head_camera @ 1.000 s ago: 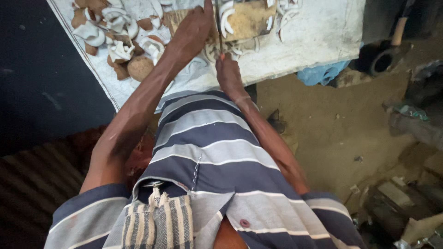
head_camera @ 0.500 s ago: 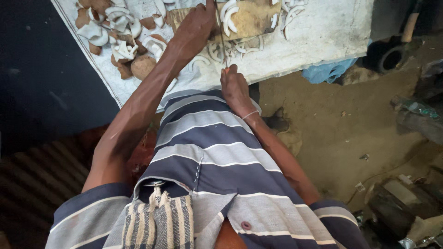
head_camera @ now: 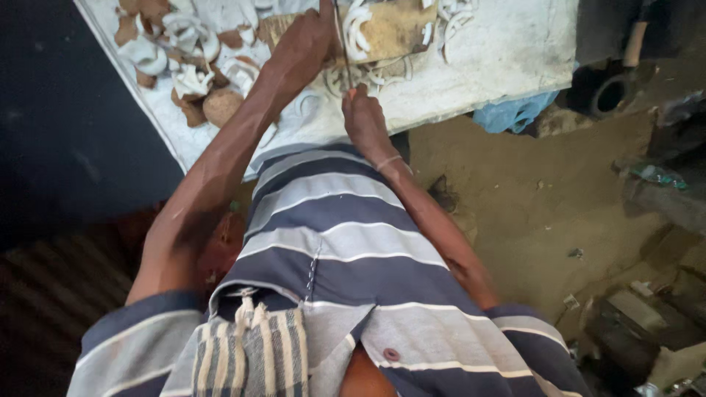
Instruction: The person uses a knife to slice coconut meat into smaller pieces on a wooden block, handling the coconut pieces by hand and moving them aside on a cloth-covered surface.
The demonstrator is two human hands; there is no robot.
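Note:
My left hand (head_camera: 300, 45) reaches over a wooden cutting board (head_camera: 393, 29) on a white table (head_camera: 515, 44), fingers curled down on a coconut piece that the hand mostly hides. Just to its right, my right hand (head_camera: 364, 123) grips the handle of a thin-bladed knife (head_camera: 342, 51). The blade points away from me and lies along the left hand's fingers. Curved white coconut strips (head_camera: 359, 33) lie on the board beside the blade.
Brown shell bits and white coconut pieces (head_camera: 184, 70) are heaped on the table's left part, with a round brown husk lump (head_camera: 220, 105). A blue cloth (head_camera: 515, 114) hangs below the table edge. Dirt floor and dark clutter (head_camera: 662, 191) lie to the right, with a dark wall to the left.
My right hand drew the knife back toward my body, then pushed it forward to the board again. My left hand stayed on the board.

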